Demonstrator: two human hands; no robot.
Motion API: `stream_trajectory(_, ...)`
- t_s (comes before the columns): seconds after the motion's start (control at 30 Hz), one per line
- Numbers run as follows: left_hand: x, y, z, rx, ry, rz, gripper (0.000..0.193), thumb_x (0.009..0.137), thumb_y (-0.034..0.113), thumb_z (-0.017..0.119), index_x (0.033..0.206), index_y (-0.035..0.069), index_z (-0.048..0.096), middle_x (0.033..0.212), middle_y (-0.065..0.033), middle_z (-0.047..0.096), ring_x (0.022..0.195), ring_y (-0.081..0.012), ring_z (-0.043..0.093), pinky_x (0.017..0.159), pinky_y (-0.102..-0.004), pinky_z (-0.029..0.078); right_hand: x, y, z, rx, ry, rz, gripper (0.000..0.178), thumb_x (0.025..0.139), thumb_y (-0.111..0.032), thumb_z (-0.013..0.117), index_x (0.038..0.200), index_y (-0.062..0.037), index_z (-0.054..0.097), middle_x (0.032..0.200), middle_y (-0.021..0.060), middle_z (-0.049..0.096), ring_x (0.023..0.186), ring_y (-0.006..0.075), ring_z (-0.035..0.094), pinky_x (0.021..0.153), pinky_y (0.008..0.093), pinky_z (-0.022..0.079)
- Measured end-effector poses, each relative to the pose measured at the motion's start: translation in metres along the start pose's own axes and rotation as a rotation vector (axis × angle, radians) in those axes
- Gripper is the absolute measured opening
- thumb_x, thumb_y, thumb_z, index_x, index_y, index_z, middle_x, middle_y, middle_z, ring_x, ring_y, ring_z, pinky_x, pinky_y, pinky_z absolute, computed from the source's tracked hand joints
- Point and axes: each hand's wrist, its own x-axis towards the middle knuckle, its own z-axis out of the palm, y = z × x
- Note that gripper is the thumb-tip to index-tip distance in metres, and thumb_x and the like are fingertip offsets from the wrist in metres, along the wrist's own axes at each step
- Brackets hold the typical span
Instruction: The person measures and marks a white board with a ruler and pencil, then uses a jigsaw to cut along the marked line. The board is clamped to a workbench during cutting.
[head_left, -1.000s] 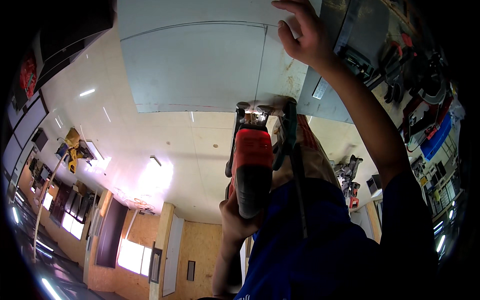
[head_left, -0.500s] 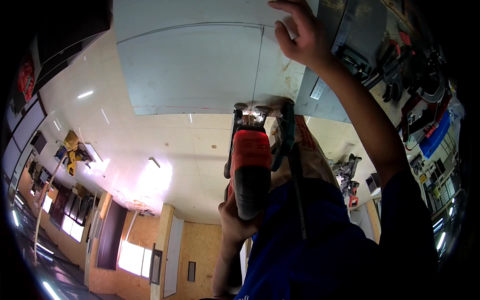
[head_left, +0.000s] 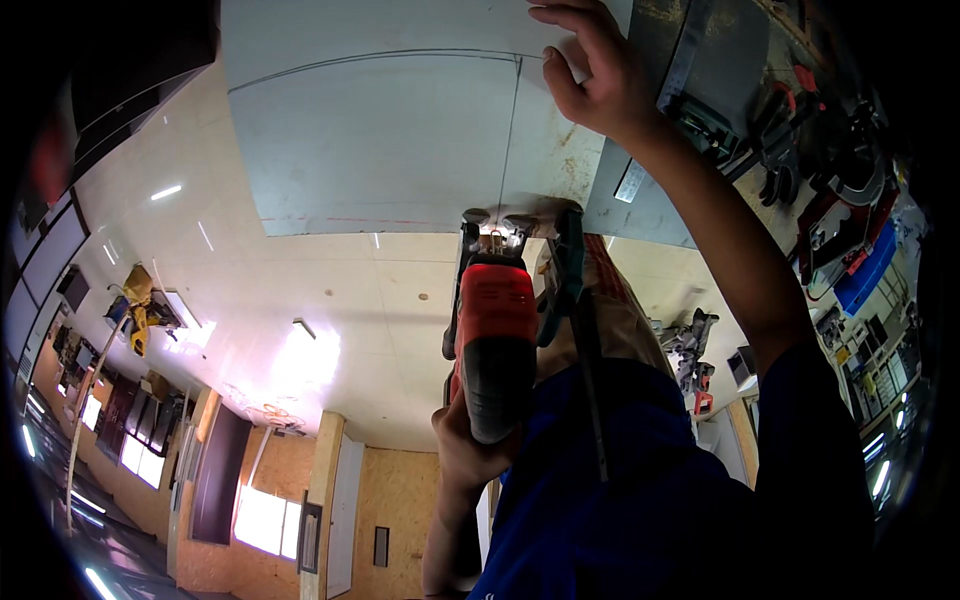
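A red and black jigsaw (head_left: 497, 330) is gripped in my left hand (head_left: 468, 440), whose fingers wrap its lower black part. Its lit front end meets the near edge of a pale grey sheet (head_left: 380, 140). A drawn pencil line (head_left: 510, 130) runs across the sheet down to that spot. My right hand (head_left: 600, 75) is over the sheet's right side, fingers apart and bent, holding nothing. Close by the jigsaw on its right, a clamp (head_left: 567, 265) with a teal handle grips the sheet's edge; its bar hangs down. A dark clamp (head_left: 452, 315) is partly hidden on its left.
A metal ruler (head_left: 632, 178) lies right of the sheet on a grey surface. Beyond my right arm are several clamps and tools (head_left: 845, 210) and a blue object (head_left: 868, 268). A yellow tool (head_left: 140, 310) stands on the pale floor at left.
The view has shifted slightly, while both hands and the jigsaw keep nearly the same places against the sheet. A red shape at the far left has become blurred.
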Motion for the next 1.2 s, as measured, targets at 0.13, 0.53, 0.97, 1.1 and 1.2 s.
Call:
stream_trajectory(0.13, -0.0021, -0.0028, -0.0025, 0.035, -0.01, -0.01, 0.008, 0.069, 0.0, 0.063, 0.075, -0.003, 0.058, 0.062, -0.0067, 0.061, 0.06, -0.0089, 0.058, 0.057, -0.0273, 0.049, 0.0014, -0.0012, 0.0, 0.003, 0.003, -0.001, 0.039, 0.078, 0.006, 0.057, 0.116, 0.0024, 0.057, 0.127, 0.0202, 0.059, 0.122, 0.0375, 0.056, 0.102, 0.0438, 0.048)
stream_trajectory(0.53, 0.0006, 0.001, -0.0017, -0.002, -0.022, -0.008, 0.008, 0.068, -0.001, 0.062, 0.072, -0.002, 0.055, 0.059, -0.0042, 0.057, 0.056, -0.008, 0.052, 0.053, -0.0263, 0.046, 0.0023, -0.0023, -0.0016, -0.017, -0.002, -0.013, 0.037, 0.078, 0.006, 0.056, 0.115, 0.0037, 0.056, 0.127, 0.021, 0.059, 0.121, 0.0374, 0.057, 0.102, 0.0439, 0.048)
stream_trajectory(0.97, 0.001, 0.0017, -0.0029, -0.003, -0.03, -0.008, 0.009, 0.068, -0.001, 0.063, 0.074, -0.002, 0.056, 0.06, -0.0045, 0.057, 0.056, -0.0086, 0.053, 0.054, -0.0268, 0.046, 0.0016, -0.0005, 0.0, -0.019, 0.006, -0.033, 0.037, 0.079, 0.005, 0.056, 0.116, 0.004, 0.056, 0.127, 0.0212, 0.058, 0.121, 0.0372, 0.056, 0.102, 0.0436, 0.048)
stream_trajectory(1.1, 0.0001, 0.0002, -0.0022, -0.003, -0.023, -0.002, 0.009, 0.068, -0.001, 0.062, 0.072, -0.001, 0.055, 0.058, -0.0044, 0.056, 0.054, -0.0087, 0.052, 0.053, -0.0268, 0.046, 0.0011, -0.0014, 0.0007, 0.0, 0.009, -0.016, 0.037, 0.08, 0.004, 0.057, 0.117, 0.004, 0.056, 0.127, 0.0211, 0.058, 0.121, 0.0373, 0.056, 0.102, 0.0433, 0.049)
stream_trajectory(1.2, -0.0006, -0.0012, -0.0043, 0.015, -0.045, -0.021, 0.014, 0.069, 0.0, 0.064, 0.082, -0.001, 0.058, 0.065, -0.0078, 0.061, 0.06, -0.0138, 0.059, 0.057, -0.0283, 0.049, 0.0, -0.001, 0.0021, 0.008, 0.014, -0.008, 0.036, 0.08, 0.004, 0.057, 0.116, 0.0038, 0.056, 0.127, 0.0211, 0.058, 0.121, 0.0375, 0.056, 0.101, 0.0432, 0.049)
